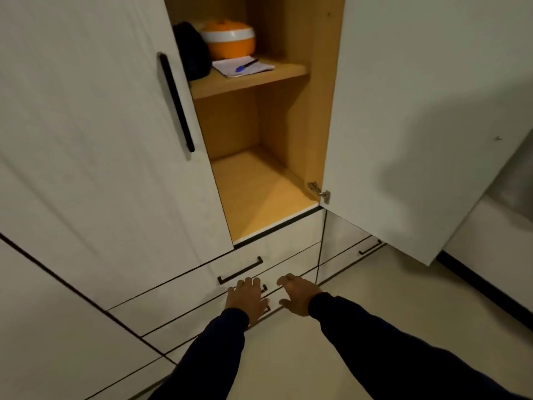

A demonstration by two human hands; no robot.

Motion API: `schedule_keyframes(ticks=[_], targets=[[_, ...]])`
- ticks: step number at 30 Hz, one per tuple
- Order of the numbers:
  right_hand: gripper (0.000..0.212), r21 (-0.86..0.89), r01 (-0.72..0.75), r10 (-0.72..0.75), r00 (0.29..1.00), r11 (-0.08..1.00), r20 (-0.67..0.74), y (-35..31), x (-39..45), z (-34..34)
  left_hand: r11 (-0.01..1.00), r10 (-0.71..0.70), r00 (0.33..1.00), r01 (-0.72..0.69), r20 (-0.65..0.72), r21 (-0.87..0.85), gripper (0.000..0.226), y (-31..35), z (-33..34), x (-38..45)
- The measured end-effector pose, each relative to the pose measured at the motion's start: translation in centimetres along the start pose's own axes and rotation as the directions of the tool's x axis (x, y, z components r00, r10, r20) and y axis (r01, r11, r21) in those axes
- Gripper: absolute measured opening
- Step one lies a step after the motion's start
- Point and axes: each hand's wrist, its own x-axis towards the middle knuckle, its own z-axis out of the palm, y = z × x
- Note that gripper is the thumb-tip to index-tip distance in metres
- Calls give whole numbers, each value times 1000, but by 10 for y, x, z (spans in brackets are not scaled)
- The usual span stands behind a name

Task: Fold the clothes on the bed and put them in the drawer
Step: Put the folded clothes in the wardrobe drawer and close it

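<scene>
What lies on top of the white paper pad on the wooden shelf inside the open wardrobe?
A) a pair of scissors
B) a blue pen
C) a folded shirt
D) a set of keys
B: a blue pen lies across the white paper pad on the wooden shelf, in front of the orange and white round container.

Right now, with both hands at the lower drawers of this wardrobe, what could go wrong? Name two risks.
1. The open wardrobe door hangs above the right hand; rising, the person might knock into its lower edge.
2. The left hand hides the drawer handle beneath it, so its hold cannot be judged; it may slip, or fingers may get pinched at the drawer front.
</scene>
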Motion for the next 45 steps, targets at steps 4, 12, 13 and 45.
schedule_keyframes(ticks=[4,12,13,45], targets=[[62,-49,37,-36,999,998,34,-13,85,18,998,-56,998,56,8,-30,63,-46,21,58],[68,-240,158,-163,987,958,0,-22,199,69,975,-131,991,130,4,-179,71,-97,96,120],[68,-304,162,-173,985,939,-10,-20,204,75,974,-135,991,129,-17,-189,71,-98,104,123],[26,-88,237,-223,963,967,152,27,44,134,974,-219,973,222,-76,39,22,22,144,-9]])
